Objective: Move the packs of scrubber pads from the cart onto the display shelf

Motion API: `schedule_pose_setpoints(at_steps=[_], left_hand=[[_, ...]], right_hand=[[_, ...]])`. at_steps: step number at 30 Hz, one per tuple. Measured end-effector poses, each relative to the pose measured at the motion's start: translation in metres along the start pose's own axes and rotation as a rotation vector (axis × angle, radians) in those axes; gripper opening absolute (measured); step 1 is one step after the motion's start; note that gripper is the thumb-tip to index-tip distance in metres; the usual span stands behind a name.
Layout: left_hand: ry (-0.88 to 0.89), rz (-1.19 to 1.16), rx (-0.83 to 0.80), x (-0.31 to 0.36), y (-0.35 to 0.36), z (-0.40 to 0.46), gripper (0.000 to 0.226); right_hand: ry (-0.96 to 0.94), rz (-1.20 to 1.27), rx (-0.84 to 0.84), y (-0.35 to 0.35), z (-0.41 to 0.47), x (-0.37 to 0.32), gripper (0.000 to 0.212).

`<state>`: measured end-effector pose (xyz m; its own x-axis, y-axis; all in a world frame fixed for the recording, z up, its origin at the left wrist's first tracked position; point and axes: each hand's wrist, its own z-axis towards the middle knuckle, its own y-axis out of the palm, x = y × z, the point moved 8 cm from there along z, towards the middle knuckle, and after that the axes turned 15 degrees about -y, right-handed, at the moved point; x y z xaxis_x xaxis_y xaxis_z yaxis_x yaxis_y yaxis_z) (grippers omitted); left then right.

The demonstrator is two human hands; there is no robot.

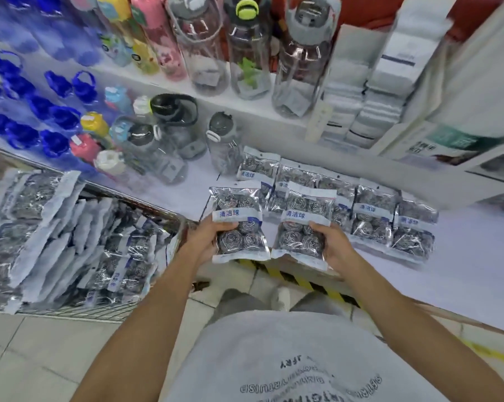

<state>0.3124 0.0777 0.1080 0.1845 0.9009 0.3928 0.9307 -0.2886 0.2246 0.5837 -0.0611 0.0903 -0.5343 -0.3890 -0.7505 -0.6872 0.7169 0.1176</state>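
Plainly the carrying step was in hand: the left hand [204,239] gripped one pack of scrubber pads [239,223] by its lower left edge, thumb over the front, and the right hand [333,245] gripped a second pack [304,224] by its lower right edge, both held side by side over the near edge of the display shelf [462,256]. Each pack stood with its long axis running away from the hands, white header strip farthest off and label facing up. Beyond and right of the right hand lay the placed packs [372,216] in overlapping rows; left of the left hand, the cart [79,311] held many more. Next, I judge, both packs needed setting down flat alongside that row, headers aligned.
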Motion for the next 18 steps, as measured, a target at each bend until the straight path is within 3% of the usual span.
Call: schedule_pose_setpoints(at_steps=[4, 9, 12, 18], left_hand=[[0.007, 0.057, 0.021, 0.023, 0.019, 0.029, 0.054], [0.017, 0.104, 0.052, 0.060, 0.029, 0.068, 0.040], [0.007, 0.136, 0.071, 0.084, 0.024, 0.101, 0.051], [-0.033, 0.281, 0.051, 0.102, 0.026, 0.154, 0.048]], right_hand=[[0.004, -0.035, 0.023, -0.013, 0.030, -0.008, 0.041], [0.001, -0.086, 0.058, -0.012, 0.066, -0.013, 0.054], [-0.011, -0.118, 0.099, -0.004, 0.088, -0.014, 0.067], [-0.047, -0.069, 0.155, 0.013, 0.128, -0.014, 0.050]])
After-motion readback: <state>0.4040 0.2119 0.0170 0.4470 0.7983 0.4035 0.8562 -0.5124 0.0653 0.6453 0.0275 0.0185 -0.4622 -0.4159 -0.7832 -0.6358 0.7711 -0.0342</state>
